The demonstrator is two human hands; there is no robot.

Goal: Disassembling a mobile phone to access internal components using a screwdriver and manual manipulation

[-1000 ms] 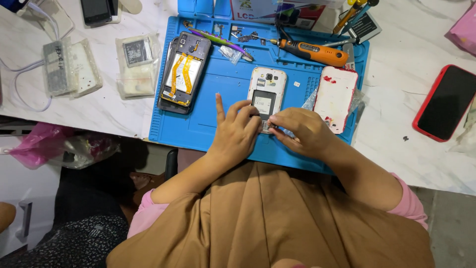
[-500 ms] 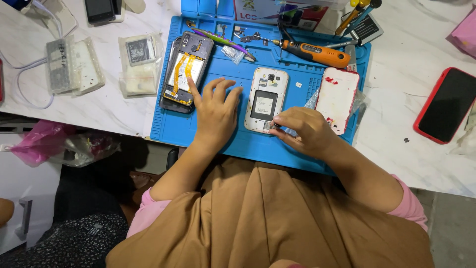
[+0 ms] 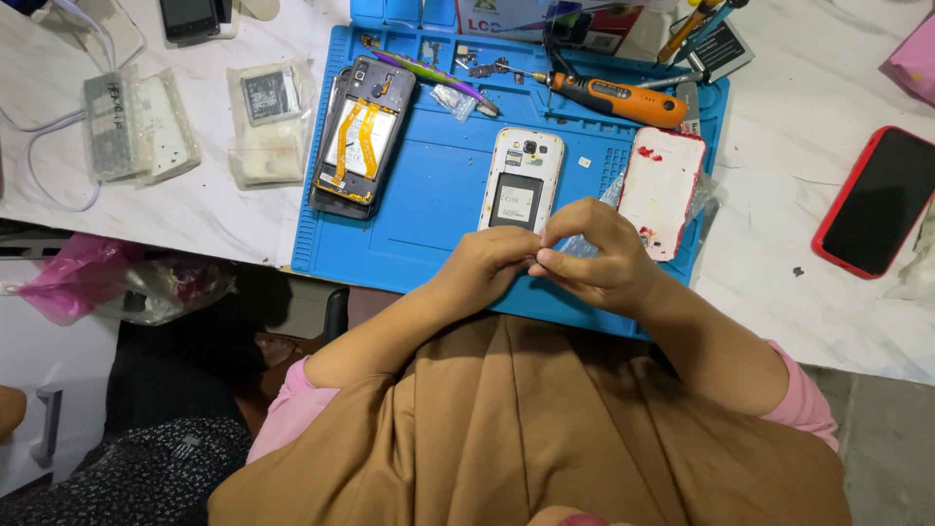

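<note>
1. Head view looking straight down: the white marble-look tabletop (image 3: pixel 195 209) fills most of the top half, and a blue rubber repair mat (image 3: pixel 429 209) with raised edges sits on it right in front of the person.
2. Left hand (image 3: pixel 487 265) and right hand (image 3: pixel 599 258) meet over the near edge of the mat, fingertips pinched together on a small scrap of clear plastic film (image 3: pixel 581 245). Fingers on both are curled closed around it; can't tell what's inside the film, if anything.
3. Just beyond the hands, a white phone with its back cover off (image 3: pixel 521 180) lies flat on the mat, empty battery bay facing up.
4. Right of it, touching the mat's right side, a white back cover with red spots (image 3: pixel 662 190).
5. Left side of the mat: a dark opened phone with orange flex cables (image 3: pixel 358 141).
6. Far edge: an orange and black electric screwdriver (image 3: pixel 614 97).
7. Off the mat, a red-cased phone (image 3: pixel 877 200) lies screen up on the right, bagged parts (image 3: pixel 268 122) on the left.
8. Below the table edge it's dim; a pink plastic bag (image 3: pixel 68 287) sits there.
</note>
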